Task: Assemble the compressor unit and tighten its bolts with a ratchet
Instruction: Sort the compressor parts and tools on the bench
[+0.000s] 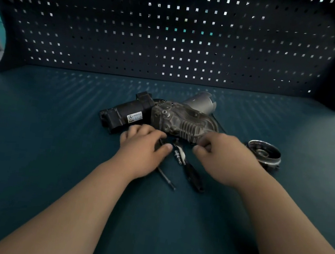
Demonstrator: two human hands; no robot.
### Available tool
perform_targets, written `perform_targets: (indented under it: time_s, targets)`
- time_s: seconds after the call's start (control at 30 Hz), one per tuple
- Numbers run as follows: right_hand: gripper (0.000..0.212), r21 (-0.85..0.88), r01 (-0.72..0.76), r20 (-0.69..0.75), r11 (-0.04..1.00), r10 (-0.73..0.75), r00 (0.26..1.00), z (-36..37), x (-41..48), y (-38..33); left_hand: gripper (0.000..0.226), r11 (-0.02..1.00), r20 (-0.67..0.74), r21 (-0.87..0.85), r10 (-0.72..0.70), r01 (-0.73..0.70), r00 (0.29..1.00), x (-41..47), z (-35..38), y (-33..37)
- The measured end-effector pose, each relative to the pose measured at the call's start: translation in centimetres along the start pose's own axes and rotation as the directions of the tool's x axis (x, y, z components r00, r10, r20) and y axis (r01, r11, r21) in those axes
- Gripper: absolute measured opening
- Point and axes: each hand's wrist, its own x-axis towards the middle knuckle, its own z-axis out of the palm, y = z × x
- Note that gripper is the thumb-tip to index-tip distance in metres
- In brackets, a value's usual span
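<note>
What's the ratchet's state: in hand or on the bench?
On the bench. The ratchet lies flat between the left hand and right hand; neither holds it.

Two bare arms and hands, seen from above.
The left hand (142,145) and right hand (222,156) are uncovered and slightly blurred; both forearms (78,207) run bare from wrist to the near edge.

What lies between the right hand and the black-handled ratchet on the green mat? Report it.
Nothing visible. The black-handled metal ratchet lies uncovered on the dark green mat just left of the right hand. A thin metal rod lies on its other side, partly under the left hand.
</note>
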Motion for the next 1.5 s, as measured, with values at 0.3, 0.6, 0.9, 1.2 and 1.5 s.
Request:
perform_targets:
  time_s: [0.3,0.6,0.9,1.2,1.5]
  targets:
    - [0.040,0.143,0.154,0.195,0.978,-0.181,0.964,4.0,0.4,-1.8,0.051,0.998,0.129,0.024,0.060,-0.064,0.990,0.0,0.1,0.4]
    - [0.025,0.261,0.240,-0.356,0.935,-0.138,0.924,2.8,1.6,-0.2,0.050,0.997,0.122,0.077,-0.013,0.004,0.992,0.4,0.3,-0.3]
    - [0.098,0.191,0.029,-0.177,0.981,0.005,0.984,4.1,5.8,1.7,0.040,0.998,0.129,0.049,-0.048,0.042,0.990,0.9,-1.0,-2.2]
    - [0.076,0.249,0.000,-0.156,0.968,0.040,0.987,1.5,4.7,5.4,0.035,0.996,0.127,-0.055,-0.059,0.067,0.990,0.3,-1.6,-3.1]
    - [0.060,0.211,-0.114,-0.037,0.971,0.124,0.992,-1.3,4.5,6.1,0.045,0.997,0.059,-0.050,-0.053,0.056,0.997,0.9,-1.0,-3.0]
